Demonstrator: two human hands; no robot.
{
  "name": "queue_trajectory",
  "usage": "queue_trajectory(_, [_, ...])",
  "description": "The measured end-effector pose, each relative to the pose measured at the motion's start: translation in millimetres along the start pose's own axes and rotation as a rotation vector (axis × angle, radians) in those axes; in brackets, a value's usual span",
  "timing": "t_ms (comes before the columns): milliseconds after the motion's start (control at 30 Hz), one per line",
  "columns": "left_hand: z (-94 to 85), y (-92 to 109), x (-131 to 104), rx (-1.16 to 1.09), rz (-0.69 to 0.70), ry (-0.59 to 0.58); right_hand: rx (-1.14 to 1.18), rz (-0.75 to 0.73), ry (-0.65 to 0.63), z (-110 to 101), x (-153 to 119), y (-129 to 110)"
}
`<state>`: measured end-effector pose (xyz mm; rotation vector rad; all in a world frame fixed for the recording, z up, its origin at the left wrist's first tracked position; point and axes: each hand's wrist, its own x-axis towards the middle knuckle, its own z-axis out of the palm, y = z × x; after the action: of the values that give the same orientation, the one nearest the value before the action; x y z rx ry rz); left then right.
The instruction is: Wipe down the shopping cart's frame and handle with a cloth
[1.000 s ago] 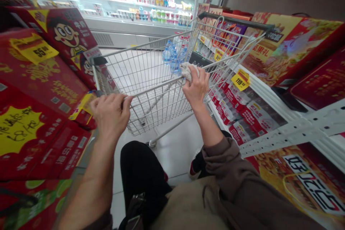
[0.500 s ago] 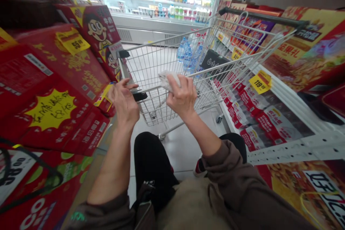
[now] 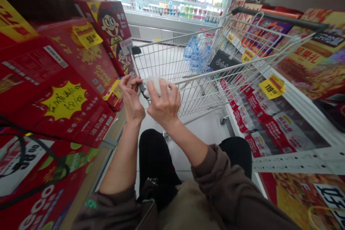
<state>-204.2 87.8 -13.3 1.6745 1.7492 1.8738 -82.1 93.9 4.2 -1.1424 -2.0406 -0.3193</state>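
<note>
White cloth (image 3: 151,83) was seen bunched under the fingers of the right hand (image 3: 164,101), which were bent over it and closed on it, at the near corner of the shopping cart (image 3: 210,73). Left hand (image 3: 132,97) was held just beside, fingers half curled, tips by the black corner cap (image 3: 143,90); whether the cap was gripped or only touched couldn't be told. Cart handle (image 3: 279,18) was well apart from the fingers, beyond them to the right. Cloth was judged light, soft, limp, not fragile; best pinched as a thick wad, loose edges tucked in so no wire is snagged. Cart was judged stiff, smooth, prone to roll on its castors; best steadied by the rim near the left fingers.
</note>
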Motion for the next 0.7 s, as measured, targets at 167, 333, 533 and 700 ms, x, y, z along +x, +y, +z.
queue_trajectory(167, [-7.9, -17.8, 5.4, -0.207, 0.027, 0.09, 0.05, -0.069, -0.007, -3.7, -9.4, 24.0])
queue_trajectory(333, [-5.0, -22.6, 13.0, -0.54, 0.009, 0.148, 0.081, -0.195, -0.014, -31.3, -6.6, 45.9])
queue_trajectory(533, [4.7, -48.3, 53.4, -0.815, -0.093, 0.255, -0.005, -0.626, -0.234, -49.5, 64.3, 22.5])
queue_trajectory(700, [6.8, -69.2, 68.8, -0.808, -0.148, 0.311, -0.023, -0.753, -0.339, -12.7, 115.6, -4.5])
